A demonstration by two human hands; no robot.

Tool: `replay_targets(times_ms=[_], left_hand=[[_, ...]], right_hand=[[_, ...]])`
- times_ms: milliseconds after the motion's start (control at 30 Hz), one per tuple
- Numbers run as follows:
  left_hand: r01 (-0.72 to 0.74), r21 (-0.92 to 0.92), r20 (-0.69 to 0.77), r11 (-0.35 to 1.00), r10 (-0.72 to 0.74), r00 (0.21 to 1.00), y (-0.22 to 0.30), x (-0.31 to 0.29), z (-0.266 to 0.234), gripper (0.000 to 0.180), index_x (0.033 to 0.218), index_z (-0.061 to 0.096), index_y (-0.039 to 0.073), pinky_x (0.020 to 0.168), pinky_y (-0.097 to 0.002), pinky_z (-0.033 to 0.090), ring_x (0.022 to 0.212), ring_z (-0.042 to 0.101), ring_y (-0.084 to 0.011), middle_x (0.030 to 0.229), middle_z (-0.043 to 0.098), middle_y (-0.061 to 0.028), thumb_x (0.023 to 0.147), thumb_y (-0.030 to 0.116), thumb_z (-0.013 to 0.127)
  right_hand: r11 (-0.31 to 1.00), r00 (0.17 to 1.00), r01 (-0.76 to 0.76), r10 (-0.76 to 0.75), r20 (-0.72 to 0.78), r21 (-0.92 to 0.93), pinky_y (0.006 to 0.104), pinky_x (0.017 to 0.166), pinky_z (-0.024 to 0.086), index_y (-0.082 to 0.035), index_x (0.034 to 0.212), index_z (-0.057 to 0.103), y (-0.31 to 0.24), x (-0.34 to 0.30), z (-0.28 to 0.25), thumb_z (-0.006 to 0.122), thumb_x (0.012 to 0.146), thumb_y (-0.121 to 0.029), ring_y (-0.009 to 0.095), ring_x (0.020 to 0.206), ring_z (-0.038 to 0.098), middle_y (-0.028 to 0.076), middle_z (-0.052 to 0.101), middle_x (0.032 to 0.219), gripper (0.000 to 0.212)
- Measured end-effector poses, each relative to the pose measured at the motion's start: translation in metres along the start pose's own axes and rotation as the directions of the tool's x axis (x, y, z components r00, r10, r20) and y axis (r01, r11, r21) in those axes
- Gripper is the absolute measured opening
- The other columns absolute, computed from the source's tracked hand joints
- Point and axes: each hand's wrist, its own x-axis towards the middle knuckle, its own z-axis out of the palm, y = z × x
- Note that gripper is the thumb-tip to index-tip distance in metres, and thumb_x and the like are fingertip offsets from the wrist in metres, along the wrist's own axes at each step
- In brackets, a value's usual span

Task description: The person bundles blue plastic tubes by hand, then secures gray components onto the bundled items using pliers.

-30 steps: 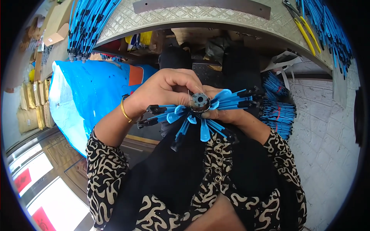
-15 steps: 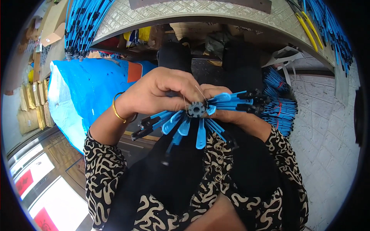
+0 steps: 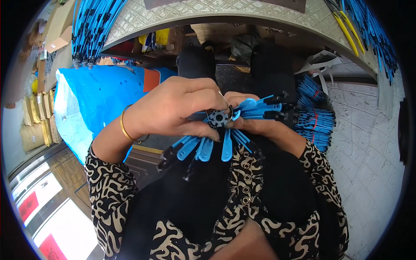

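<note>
In front of my chest I hold a black notched hub (image 3: pixel 219 118) with a round hole in its middle. Several blue ribs (image 3: pixel 205 150) with black ends fan out from it, downward and to the right; it resembles part of an umbrella frame. My left hand (image 3: pixel 169 108) is closed at the hub's left side, fingers above and thumb below. A thin wire (image 3: pixel 222 95) sticks up by its fingertips. My right hand (image 3: pixel 255 125) grips the hub's right side and the ribs there; those ribs hide part of its fingers.
A large blue sack (image 3: pixel 115 93) stands at the left. Ahead is a patterned table (image 3: pixel 208 9) with blue rib bundles (image 3: pixel 93 28) and yellow-handled pliers (image 3: pixel 346 32) on it. More tied blue bundles (image 3: pixel 316 125) lie at the right, near a white brick-patterned surface (image 3: pixel 359 143).
My left hand has come further round the hub, its thumb now lower. The hub has shifted slightly up and left, and the lower ribs have swung. Less of the wire shows.
</note>
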Motion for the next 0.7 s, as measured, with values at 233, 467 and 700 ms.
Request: replay_targets(times_ms=[233, 467, 700], left_hand=[[-0.001, 0.173, -0.100, 0.985, 0.019, 0.995, 0.002, -0.005, 0.015, 0.035, 0.087, 0.060, 0.003, 0.048, -0.0267, 0.045, 0.060, 0.060, -0.0217, 0.074, 0.059, -0.0094, 0.062, 0.021, 0.078], [-0.018, 0.149, -0.256, 0.989, 0.056, 0.965, 0.000, -0.004, 0.024, 0.032, 0.088, 0.059, 0.006, 0.044, -0.0258, 0.042, 0.053, 0.056, -0.0183, 0.071, 0.056, -0.0048, 0.065, 0.020, 0.076], [-0.034, 0.115, -0.120, 0.993, 0.048, 0.992, 0.003, -0.006, 0.014, 0.035, 0.087, 0.061, 0.002, 0.048, -0.0276, 0.045, 0.060, 0.060, -0.0231, 0.075, 0.059, -0.0102, 0.062, 0.022, 0.077]], right_hand=[[0.985, 0.994, -0.100, 0.094, 0.049, 0.140, 0.0284, 0.067, 0.043, -0.008, 0.089, 0.058, 0.001, -0.002, 0.001, 0.062, 0.081, -0.044, 0.012, 0.075, 0.051, 0.001, 0.053, 0.080, 0.037], [0.941, 0.979, -0.203, 0.203, 0.030, 0.271, 0.0263, 0.074, 0.042, -0.005, 0.097, 0.050, -0.002, -0.005, -0.001, 0.056, 0.083, -0.050, 0.011, 0.084, 0.050, 0.004, 0.052, 0.091, 0.047], [0.976, 0.996, -0.058, 0.071, -0.056, 0.211, 0.0271, 0.070, 0.041, -0.007, 0.095, 0.052, 0.007, -0.008, 0.013, 0.055, 0.085, -0.045, 0.012, 0.078, 0.048, 0.003, 0.050, 0.087, 0.039]])
